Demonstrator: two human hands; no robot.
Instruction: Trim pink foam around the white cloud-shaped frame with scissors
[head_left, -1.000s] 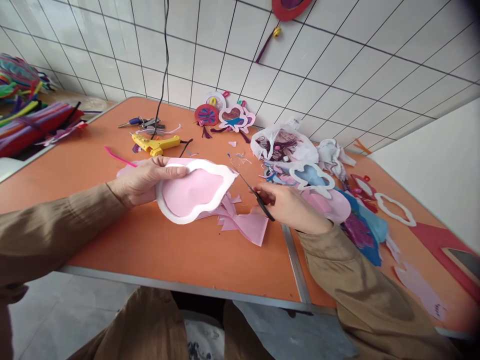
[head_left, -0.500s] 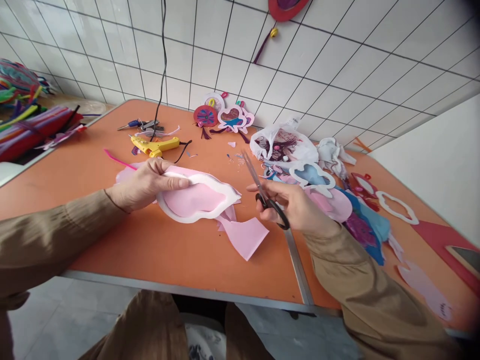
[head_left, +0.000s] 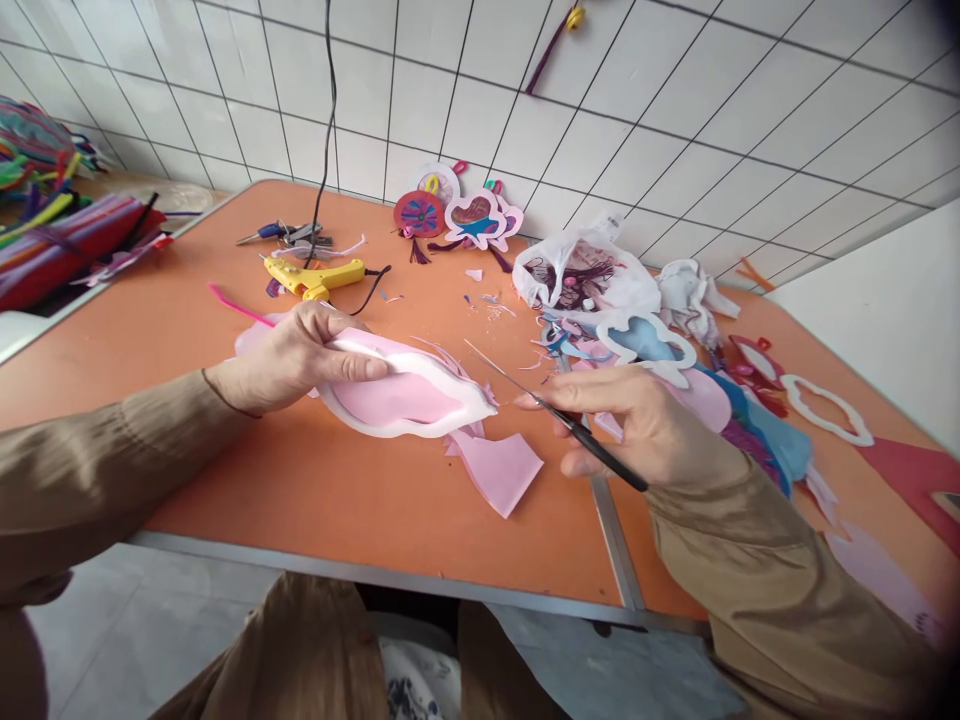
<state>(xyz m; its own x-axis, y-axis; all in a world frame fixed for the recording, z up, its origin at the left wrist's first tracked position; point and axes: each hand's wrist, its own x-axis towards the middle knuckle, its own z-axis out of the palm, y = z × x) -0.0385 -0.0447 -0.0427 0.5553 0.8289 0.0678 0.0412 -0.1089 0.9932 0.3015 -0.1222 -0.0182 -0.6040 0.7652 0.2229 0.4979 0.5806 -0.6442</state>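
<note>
Between thumb and fingers, my left hand [head_left: 300, 360] pinches a cloud-shaped piece of pink fabric with a white border [head_left: 409, 395], tilted above the table. My right hand [head_left: 622, 425] grips black-handled scissors [head_left: 574, 425], whose blades point up and left, apart from the fabric's right tip. Below that tip lies a loose pink scrap [head_left: 501, 470]. Thin pink trimmings show along the far side of the bordered piece. A bright pink stick-like strip [head_left: 238, 305] juts out behind my left hand.
A yellow glue gun [head_left: 315, 278] lies behind my left hand, near a hanging black cord [head_left: 330, 130]. Finished ornaments [head_left: 420, 214] lean at the tiled wall. A white plastic bag [head_left: 630, 270], white cloud frames [head_left: 829, 412] and fabric pieces crowd the right side of the orange table [head_left: 337, 520].
My right hand has moved slightly right and turned, so the scissors now appear edge-on with blades lower. My left hand still holds the bordered piece, which is tilted a bit more.
</note>
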